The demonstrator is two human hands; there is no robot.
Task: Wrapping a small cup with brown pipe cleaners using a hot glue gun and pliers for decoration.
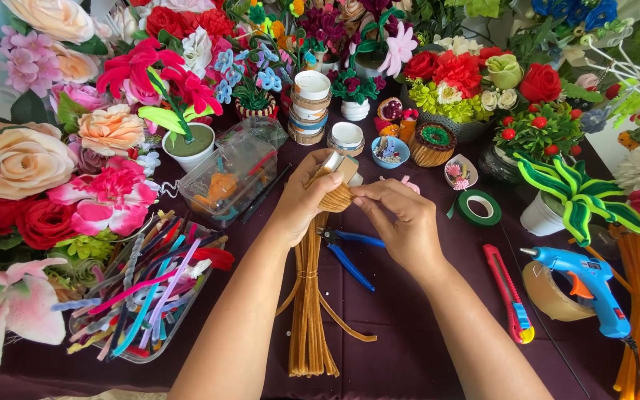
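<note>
Over dark cloth (409, 326), both hands' fingers (368, 194) pinch the brown pipe-cleaner coil (335, 198)

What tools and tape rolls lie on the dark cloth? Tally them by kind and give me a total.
Blue-handled pliers: 1
Red utility knife: 1
Blue glue gun: 1
Tape rolls: 2, green tape, tan tape
Total: 5
Left hand and right hand hold tan pipe cleaners, not counted.

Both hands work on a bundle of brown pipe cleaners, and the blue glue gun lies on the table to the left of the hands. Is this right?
Not quite. In the head view the blue glue gun lies to the right of the hands, on a roll of tape. The rest holds: the left hand and right hand both work on the brown pipe cleaners.
</note>
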